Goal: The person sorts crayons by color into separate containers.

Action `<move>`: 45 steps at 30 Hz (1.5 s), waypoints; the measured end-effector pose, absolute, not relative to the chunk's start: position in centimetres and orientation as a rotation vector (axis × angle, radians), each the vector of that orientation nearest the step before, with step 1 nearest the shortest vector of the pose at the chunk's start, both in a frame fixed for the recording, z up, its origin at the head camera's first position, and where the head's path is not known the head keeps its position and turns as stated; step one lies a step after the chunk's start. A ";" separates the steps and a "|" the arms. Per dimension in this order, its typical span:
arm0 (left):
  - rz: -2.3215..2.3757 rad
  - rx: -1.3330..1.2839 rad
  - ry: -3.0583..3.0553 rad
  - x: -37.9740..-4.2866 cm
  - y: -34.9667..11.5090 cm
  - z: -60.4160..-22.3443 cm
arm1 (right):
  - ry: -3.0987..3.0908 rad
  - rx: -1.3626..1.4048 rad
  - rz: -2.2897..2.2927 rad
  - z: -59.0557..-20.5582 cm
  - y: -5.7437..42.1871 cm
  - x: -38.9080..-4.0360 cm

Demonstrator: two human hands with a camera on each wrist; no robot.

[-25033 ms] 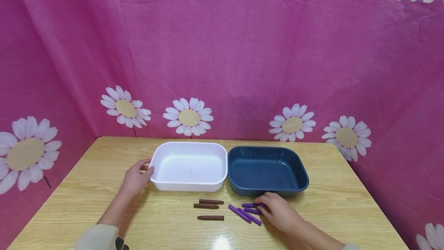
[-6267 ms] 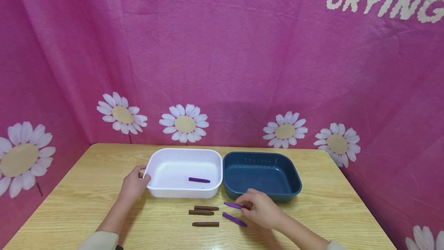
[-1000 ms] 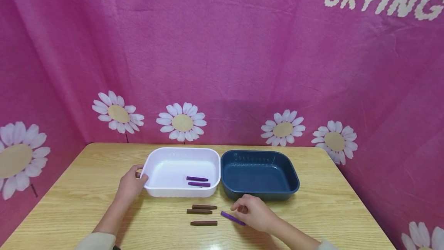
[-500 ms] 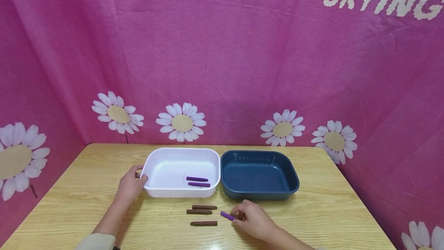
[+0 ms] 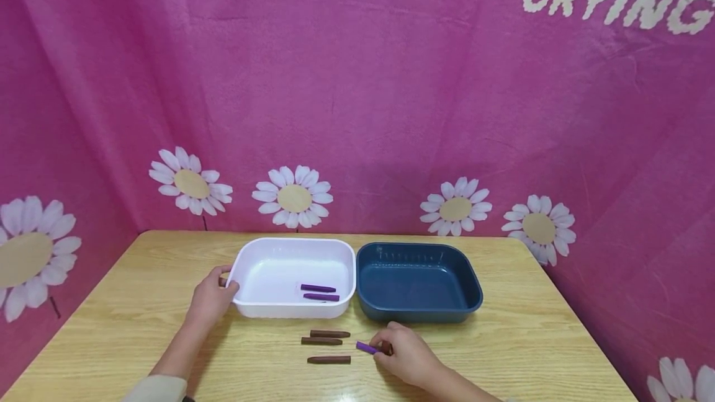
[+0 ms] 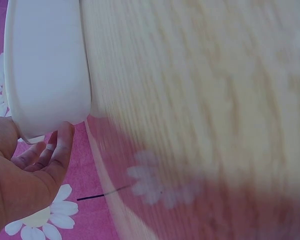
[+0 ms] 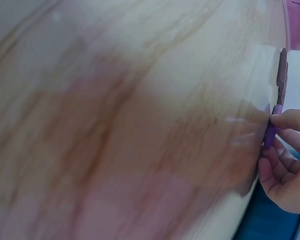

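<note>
My right hand (image 5: 409,352) pinches a purple crayon (image 5: 365,347) between thumb and fingers at the table, in front of the dark blue tray (image 5: 419,315); its near end is hidden by the hand. In the right wrist view the same purple crayon (image 7: 271,131) shows between the fingertips. On the left, my left hand (image 5: 211,295) grips the left rim of the white tray (image 5: 290,310), thumb at the edge. Two purple crayons (image 5: 321,297) lie inside that tray. Several brown crayons are on the table, one of them being the nearest brown crayon (image 5: 329,360).
The two trays stand side by side, touching or nearly so, toward the back of the wooden table (image 5: 519,340). A pink curtain (image 5: 357,92) with daisies hangs behind and at both sides. The blue tray holds nothing that I can see.
Several purple crayons lay on the table at first; two now show in the white tray. Within the last second my right hand has taken hold of the one on the table. My left hand stays put.
</note>
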State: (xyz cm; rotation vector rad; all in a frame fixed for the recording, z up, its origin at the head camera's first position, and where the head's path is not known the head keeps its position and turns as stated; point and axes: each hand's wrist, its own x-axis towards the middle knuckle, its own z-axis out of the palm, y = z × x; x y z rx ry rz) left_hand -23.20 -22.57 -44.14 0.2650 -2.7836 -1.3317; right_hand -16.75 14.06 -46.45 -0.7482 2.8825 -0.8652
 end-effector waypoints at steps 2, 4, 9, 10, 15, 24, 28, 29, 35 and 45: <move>-1.343 0.266 -2.778 -23.2 -22.5 -44.1 | 2.877 -0.741 -0.864 -46.4 14.1 -16.8; -1.351 0.265 -2.773 -23.2 -22.4 -44.0 | 2.884 -0.747 -0.864 -46.2 14.1 -16.9; -1.335 0.269 -2.774 -23.1 -22.4 -43.9 | 2.913 -0.803 -0.872 -45.5 13.8 -17.3; -1.332 0.271 -2.775 -23.1 -22.4 -43.9 | 2.916 -0.818 -0.880 -45.3 13.7 -17.3; -1.334 0.270 -2.773 -23.1 -22.5 -44.1 | 2.926 -0.883 -0.912 -44.4 13.0 -17.4; -1.334 0.267 -2.784 -23.2 -22.6 -44.1 | 2.906 -0.889 -0.942 -42.9 12.0 -17.7; -1.336 0.273 -2.788 -23.2 -22.6 -44.1 | 2.909 -0.922 -0.950 -42.3 11.4 -17.9; -1.335 0.275 -2.790 -23.2 -22.6 -44.1 | 2.908 -0.924 -0.953 -42.1 11.3 -18.0; -1.331 0.276 -2.794 -23.1 -22.5 -44.1 | 2.918 -0.951 -0.933 -41.2 10.6 -18.6; -1.319 0.275 -2.796 -23.0 -22.5 -43.9 | 2.915 -0.974 -0.914 -40.3 9.4 -19.9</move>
